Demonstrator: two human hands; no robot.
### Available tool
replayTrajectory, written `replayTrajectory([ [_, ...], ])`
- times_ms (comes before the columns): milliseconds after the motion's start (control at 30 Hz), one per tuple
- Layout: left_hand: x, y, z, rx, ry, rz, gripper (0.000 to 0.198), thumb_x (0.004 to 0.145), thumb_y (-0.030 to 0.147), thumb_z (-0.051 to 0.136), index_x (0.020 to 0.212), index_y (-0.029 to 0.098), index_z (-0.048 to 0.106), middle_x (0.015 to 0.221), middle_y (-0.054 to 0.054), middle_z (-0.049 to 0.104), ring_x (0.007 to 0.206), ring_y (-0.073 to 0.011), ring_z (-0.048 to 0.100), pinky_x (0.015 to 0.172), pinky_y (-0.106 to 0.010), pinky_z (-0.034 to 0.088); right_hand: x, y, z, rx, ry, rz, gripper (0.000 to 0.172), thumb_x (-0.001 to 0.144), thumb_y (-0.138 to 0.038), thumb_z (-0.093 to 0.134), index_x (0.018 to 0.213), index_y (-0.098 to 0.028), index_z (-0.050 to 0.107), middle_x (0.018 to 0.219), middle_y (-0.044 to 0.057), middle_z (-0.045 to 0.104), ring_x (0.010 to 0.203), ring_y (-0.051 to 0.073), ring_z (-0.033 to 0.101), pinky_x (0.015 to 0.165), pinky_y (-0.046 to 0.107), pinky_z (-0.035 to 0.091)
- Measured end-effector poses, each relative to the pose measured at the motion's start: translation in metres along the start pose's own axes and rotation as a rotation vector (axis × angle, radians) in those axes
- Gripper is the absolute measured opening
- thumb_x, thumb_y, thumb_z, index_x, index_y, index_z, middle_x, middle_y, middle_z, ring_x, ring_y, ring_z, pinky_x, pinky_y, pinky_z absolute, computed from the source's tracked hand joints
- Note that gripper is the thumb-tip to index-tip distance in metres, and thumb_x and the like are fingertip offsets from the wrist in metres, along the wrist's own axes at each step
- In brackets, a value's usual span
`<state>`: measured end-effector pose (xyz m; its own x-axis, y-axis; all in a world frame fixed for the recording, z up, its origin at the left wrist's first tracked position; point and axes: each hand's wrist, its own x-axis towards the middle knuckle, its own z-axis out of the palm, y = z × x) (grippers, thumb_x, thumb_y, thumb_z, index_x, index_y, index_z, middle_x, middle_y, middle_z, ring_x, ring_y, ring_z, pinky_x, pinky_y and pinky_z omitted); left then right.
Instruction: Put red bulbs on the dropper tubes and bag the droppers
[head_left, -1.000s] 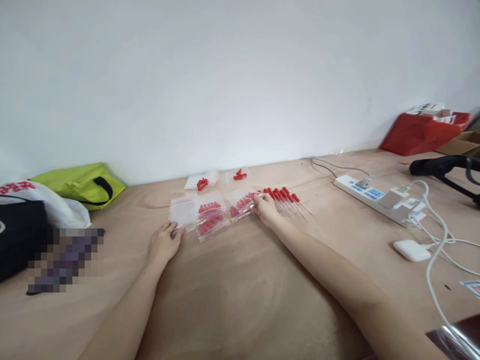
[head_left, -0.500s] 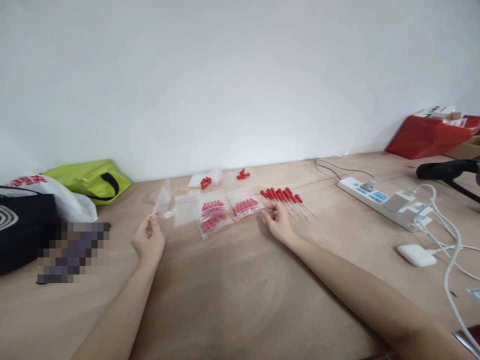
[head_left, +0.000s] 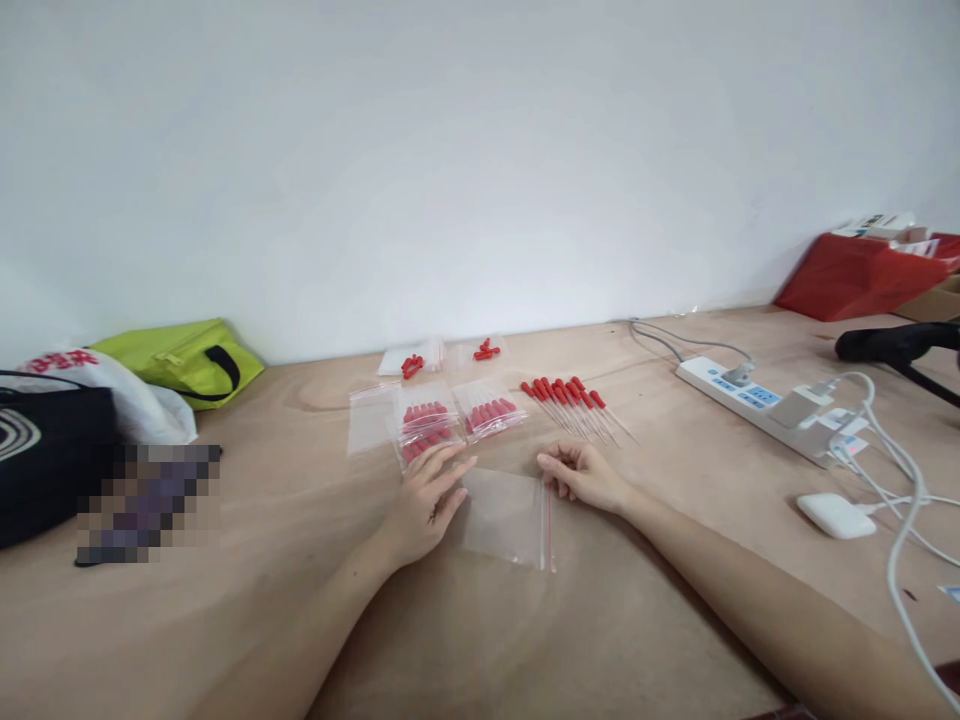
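Note:
A clear zip bag [head_left: 504, 520] with a red line along its right-hand edge lies flat in front of me. My left hand [head_left: 429, 500] is at its left side, fingers stretched out and apart. My right hand [head_left: 585, 475] has its fingers curled, thumb and forefinger pinching the bag's far right corner. Beyond the hands are bags of red-bulbed droppers [head_left: 426, 412] and another such bag [head_left: 491, 412]; my left fingers partly cover the nearer one. Loose droppers with red bulbs [head_left: 568, 392] lie side by side behind my right hand.
Small red bulbs [head_left: 412, 366] and more bulbs [head_left: 486, 349] lie on plastic bags near the wall. A clear flat bag [head_left: 369, 420] lies at left. A power strip [head_left: 757, 405] with white cables stands right. A black bag [head_left: 56, 460] and green pouch [head_left: 180, 360] sit left.
My left hand has come right and nearer from the far left, and the clear bag now lies flat between my hands. My right hand has moved from the droppers toward me to the bag's edge.

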<state>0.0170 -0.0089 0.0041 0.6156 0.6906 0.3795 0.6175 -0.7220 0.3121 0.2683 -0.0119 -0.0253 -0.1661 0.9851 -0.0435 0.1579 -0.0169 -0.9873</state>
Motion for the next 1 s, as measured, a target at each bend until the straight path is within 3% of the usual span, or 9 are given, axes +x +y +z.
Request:
replayTrajectory([
  [100,-0.004,-0.001,0.004,0.018,-0.039,0.022,0.037,0.086,0.029,0.042,0.122,0.023,0.048,0.13,-0.007,0.044,0.123,-0.0236,0.034,0.1,-0.044,0.032,0.0,0.004,0.003,-0.057,0.058,-0.03,0.033,0.065,-0.048,0.062,0.076,-0.017,0.056,0.055,-0.004,0.051,0.044,0.007,0.045,0.037,0.018,0.034],
  [267,-0.008,0.004,0.007,0.03,-0.299,0.011,0.038,0.086,0.039,0.043,0.122,0.028,0.047,0.134,-0.005,0.041,0.125,-0.0236,0.034,0.102,-0.045,0.029,0.003,0.007,-0.001,-0.153,0.105,-0.03,0.025,0.07,-0.042,0.056,0.078,-0.018,0.057,0.056,-0.003,0.052,0.043,0.009,0.044,0.038,0.021,0.034],
  [433,-0.007,0.01,0.01,0.116,-0.255,-0.104,0.037,0.088,0.04,0.037,0.12,0.027,0.05,0.131,-0.004,0.045,0.121,-0.0231,0.038,0.099,-0.045,0.03,0.014,0.006,-0.03,-0.578,0.342,-0.254,0.011,0.072,-0.026,0.051,0.075,-0.019,0.06,0.068,0.002,0.058,0.058,0.014,0.051,0.056,0.027,0.041],
  [567,-0.006,0.011,0.01,0.175,-0.249,-0.117,0.038,0.088,0.038,0.035,0.121,0.027,0.049,0.13,-0.005,0.046,0.117,-0.0241,0.04,0.095,-0.046,0.032,0.03,0.003,-0.04,-0.852,0.433,-0.314,0.018,0.074,-0.017,0.046,0.079,-0.018,0.063,0.084,0.009,0.061,0.083,0.02,0.055,0.073,0.031,0.041],
  [700,-0.007,0.011,0.01,0.201,-0.264,-0.111,0.038,0.087,0.035,0.036,0.123,0.028,0.046,0.131,-0.006,0.044,0.117,-0.0248,0.039,0.094,-0.046,0.031,0.05,-0.007,-0.026,-1.034,0.425,-0.215,0.026,0.079,-0.016,0.041,0.089,-0.018,0.064,0.096,0.012,0.06,0.09,0.022,0.055,0.075,0.032,0.039],
  [800,-0.007,0.011,0.01,0.204,-0.274,-0.112,0.039,0.087,0.036,0.037,0.124,0.028,0.045,0.131,-0.005,0.043,0.117,-0.0244,0.038,0.095,-0.046,0.03,0.064,-0.016,-0.015,-1.144,0.479,-0.06,0.026,0.081,-0.019,0.04,0.096,-0.017,0.062,0.104,0.013,0.057,0.092,0.023,0.055,0.074,0.032,0.039],
  [1000,-0.009,0.011,0.011,0.207,-0.275,-0.115,0.039,0.088,0.037,0.037,0.124,0.027,0.045,0.132,-0.004,0.042,0.118,-0.0234,0.037,0.096,-0.045,0.028,0.08,-0.025,-0.009,-1.128,0.478,0.189,0.027,0.083,-0.027,0.04,0.097,-0.013,0.058,0.095,0.014,0.061,0.091,0.022,0.057,0.075,0.029,0.04],
])
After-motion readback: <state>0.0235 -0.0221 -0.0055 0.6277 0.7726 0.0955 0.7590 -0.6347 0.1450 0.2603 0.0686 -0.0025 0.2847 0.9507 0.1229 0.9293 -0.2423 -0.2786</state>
